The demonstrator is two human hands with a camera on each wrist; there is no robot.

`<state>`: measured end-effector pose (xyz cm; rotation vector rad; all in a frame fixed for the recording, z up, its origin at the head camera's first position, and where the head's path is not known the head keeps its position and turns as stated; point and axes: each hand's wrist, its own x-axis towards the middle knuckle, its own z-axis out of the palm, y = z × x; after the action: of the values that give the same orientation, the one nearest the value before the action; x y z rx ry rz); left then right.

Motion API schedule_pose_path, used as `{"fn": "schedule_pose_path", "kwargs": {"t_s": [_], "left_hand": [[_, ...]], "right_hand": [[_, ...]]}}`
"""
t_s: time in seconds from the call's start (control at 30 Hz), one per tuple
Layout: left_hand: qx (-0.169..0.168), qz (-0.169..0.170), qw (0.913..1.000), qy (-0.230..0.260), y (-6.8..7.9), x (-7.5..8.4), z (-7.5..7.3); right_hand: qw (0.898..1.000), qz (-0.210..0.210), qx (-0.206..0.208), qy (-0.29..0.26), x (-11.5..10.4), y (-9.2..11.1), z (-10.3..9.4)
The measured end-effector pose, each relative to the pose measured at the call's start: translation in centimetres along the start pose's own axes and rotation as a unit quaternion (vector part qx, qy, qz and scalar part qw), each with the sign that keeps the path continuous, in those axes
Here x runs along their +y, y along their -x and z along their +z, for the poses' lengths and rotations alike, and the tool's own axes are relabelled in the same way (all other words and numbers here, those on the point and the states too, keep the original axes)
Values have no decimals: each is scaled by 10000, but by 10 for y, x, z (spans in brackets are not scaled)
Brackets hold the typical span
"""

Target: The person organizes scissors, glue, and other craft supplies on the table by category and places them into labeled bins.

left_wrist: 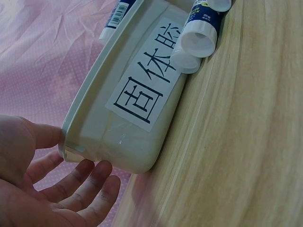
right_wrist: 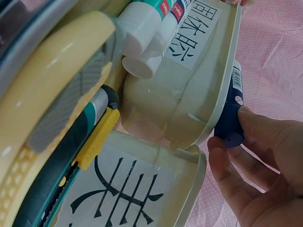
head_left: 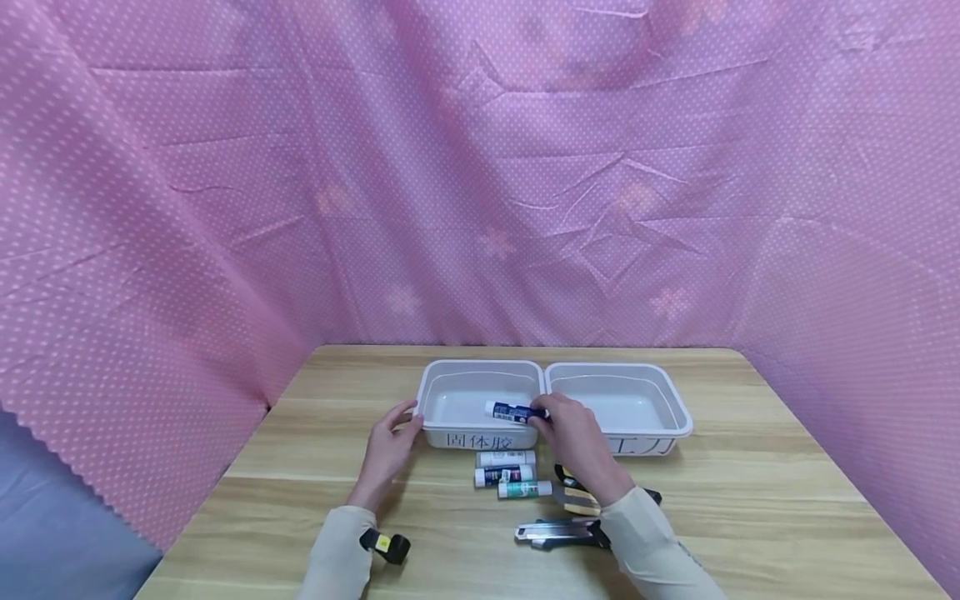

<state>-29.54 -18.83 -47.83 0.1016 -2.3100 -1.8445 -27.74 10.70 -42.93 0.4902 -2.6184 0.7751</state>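
Now right hand (head_left: 583, 442) is pinching a blue-white plastic tube (head_left: 514, 412); below its fingers, three white-ended tubes (head_left: 504, 475) are waiting unboxed.

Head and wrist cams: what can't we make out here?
Right tub's label, head view: left part hidden by the right hand.
Held glue stick, left wrist view: partly behind the left tub's rim, rest cut off by the top edge.
Its print, head view: too small to read.
Yellow tool, right wrist view: cut off by the left edge.
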Motion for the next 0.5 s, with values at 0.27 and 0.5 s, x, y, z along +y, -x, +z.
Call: {"fn": "schedule_pose_path", "kwargs": {"t_s": [0.27,0.5], "left_hand": [[-9,110,9999,-43,-1,1,0],[-1,125,9999,-51,-1,0,0]], "right_hand": [[10000,43,28,-50,0,-1,0],[10000,54,35,-74,0,-1,1]]}}
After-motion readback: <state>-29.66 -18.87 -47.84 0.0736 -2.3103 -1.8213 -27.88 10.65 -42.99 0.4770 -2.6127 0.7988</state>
